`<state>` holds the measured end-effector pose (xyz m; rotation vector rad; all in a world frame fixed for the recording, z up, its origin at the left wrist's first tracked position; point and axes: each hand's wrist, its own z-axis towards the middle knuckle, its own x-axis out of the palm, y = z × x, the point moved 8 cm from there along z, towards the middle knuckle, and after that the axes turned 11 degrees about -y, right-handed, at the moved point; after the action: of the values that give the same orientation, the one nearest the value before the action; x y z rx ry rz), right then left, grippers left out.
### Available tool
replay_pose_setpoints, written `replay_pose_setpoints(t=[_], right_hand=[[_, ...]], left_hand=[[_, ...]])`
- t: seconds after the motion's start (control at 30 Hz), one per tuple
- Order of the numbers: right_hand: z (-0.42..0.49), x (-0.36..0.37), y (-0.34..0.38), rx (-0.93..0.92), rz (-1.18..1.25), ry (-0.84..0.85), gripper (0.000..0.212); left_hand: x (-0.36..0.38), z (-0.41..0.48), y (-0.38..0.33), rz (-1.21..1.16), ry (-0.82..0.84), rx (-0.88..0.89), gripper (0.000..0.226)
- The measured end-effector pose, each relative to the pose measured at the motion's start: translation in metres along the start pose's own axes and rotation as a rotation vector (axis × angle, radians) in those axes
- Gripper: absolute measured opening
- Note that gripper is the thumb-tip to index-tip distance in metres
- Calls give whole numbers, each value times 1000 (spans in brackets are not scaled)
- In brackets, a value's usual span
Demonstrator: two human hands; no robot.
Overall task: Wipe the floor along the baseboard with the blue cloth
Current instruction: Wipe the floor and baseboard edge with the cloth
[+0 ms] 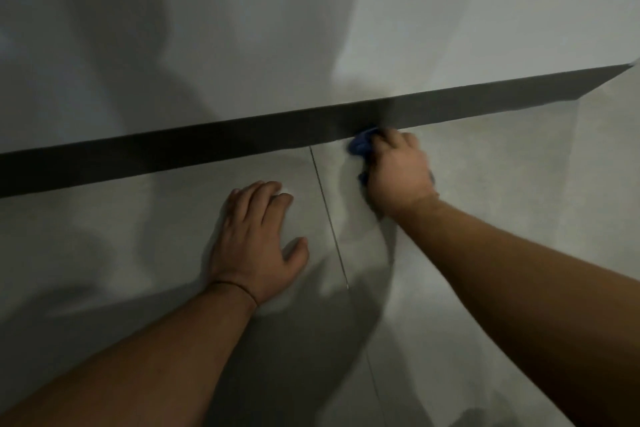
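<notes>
A dark baseboard [214, 146] runs slantwise across the view, rising to the right, between a pale wall and a grey tiled floor [138, 229]. My right hand [398, 173] is closed on the crumpled blue cloth [360, 146] and presses it on the floor right at the foot of the baseboard. Only the cloth's left edge shows past my fingers. My left hand [258, 243] lies flat on the floor with fingers spread, a hand's width from the baseboard, holding nothing. A thin dark cord circles the left wrist.
A grout line [329, 218] runs from the baseboard toward me between my two hands. The baseboard ends at a corner at the far right [623, 71]. Shadows of my arms fall across wall and floor.
</notes>
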<state>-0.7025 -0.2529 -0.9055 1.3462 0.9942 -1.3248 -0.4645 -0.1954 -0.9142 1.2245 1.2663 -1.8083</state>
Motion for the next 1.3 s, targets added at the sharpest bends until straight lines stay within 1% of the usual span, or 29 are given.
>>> replay_pose_setpoints(t=[0.07, 0.1, 0.17, 0.27, 0.37, 0.47, 0.5, 0.57, 0.63, 0.7, 0.73, 0.83, 0.9, 0.97, 1.07, 1.13, 1.23, 1.3], right_hand=[[5, -2, -38, 243, -26, -3, 58], [7, -3, -43, 298, -21, 0, 54], [9, 0, -29, 302, 11, -10, 45], [5, 3, 13, 261, 69, -16, 43], [-15, 7, 65, 135, 104, -7, 47], [-33, 12, 122, -20, 219, 23, 57], [-32, 13, 139, -60, 278, 50, 55], [-25, 8, 158, -106, 374, 94, 44], [-23, -3, 166, -222, 360, 74, 40], [-29, -9, 164, -348, 246, 38, 45], [-35, -7, 161, -377, 214, 24, 48], [-53, 2, 172, -348, 259, -22, 50], [-60, 7, 199, -323, 326, -42, 49], [-67, 11, 236, -342, 373, -18, 50], [-84, 20, 289, -461, 404, 50, 53], [-105, 25, 308, -521, 413, 85, 56], [-144, 26, 310, -610, 456, 135, 54], [-165, 27, 299, -666, 446, 151, 53]], left_hand=[[0, 0, 1, -12, -8, 0, 68], [0, -1, 1, -14, -7, -1, 68], [-1, 0, 1, -21, -1, -8, 69], [-5, 3, 4, -79, -1, -42, 68], [-14, 1, 14, -161, -12, -75, 66], [-35, -11, 38, -51, -106, -72, 51], [-41, -17, 49, -17, -124, -88, 48], [-50, -30, 73, 28, -135, -130, 46], [-60, -43, 101, 44, -147, -205, 44], [-69, -57, 128, 41, -160, -285, 42], [-72, -65, 139, 40, -171, -320, 42], [-80, -80, 156, 11, -206, -365, 42], [-81, -82, 158, -25, -219, -374, 44], [-82, -81, 160, -83, -247, -397, 46], [-87, -79, 165, -168, -305, -409, 45], [-91, -75, 171, -203, -344, -458, 40], [-97, -67, 180, -280, -416, -599, 34], [-97, -62, 177, -279, -417, -585, 37]])
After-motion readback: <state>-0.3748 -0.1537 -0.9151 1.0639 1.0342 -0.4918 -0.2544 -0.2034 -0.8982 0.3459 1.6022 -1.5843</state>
